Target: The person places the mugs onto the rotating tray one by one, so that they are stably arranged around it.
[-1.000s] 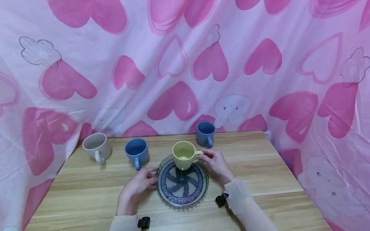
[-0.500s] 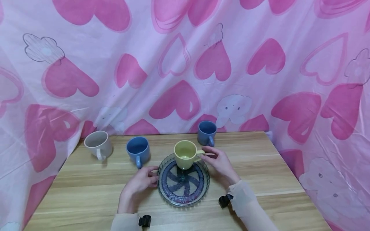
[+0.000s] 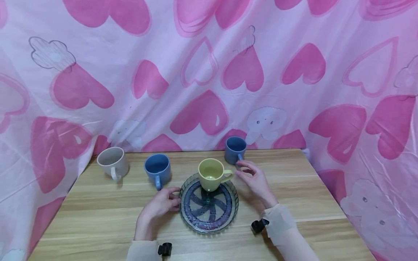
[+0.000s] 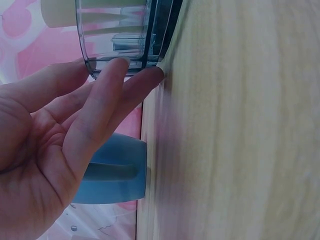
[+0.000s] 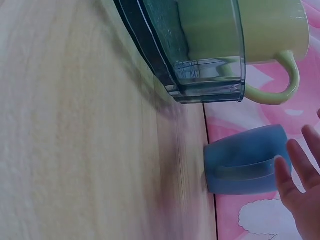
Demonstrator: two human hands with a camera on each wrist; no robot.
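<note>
A yellow mug (image 3: 210, 174) stands upright inside a round clear glass dish (image 3: 209, 228) with a dark swirl pattern, near its far side. Its handle points right. My left hand (image 3: 160, 203) has its fingertips against the dish's left wall, fingers fairly straight, as the left wrist view also shows. My right hand (image 3: 256, 183) is just right of the yellow mug's handle, apart from it, fingers loosely spread and holding nothing. Behind that hand stands a blue-grey mug (image 3: 234, 150), its handle partly hidden by the fingertips in the head view.
A blue mug (image 3: 157, 169) and a light grey mug (image 3: 112, 163) stand at the back left of the wooden table (image 3: 98, 217). A pink heart-patterned cloth (image 3: 199, 112) hangs along the table's back edge and beside it.
My right hand has let go of the yellow mug's handle and moved right, away from it. My left hand stays at the dish. The head view has shifted slightly.
</note>
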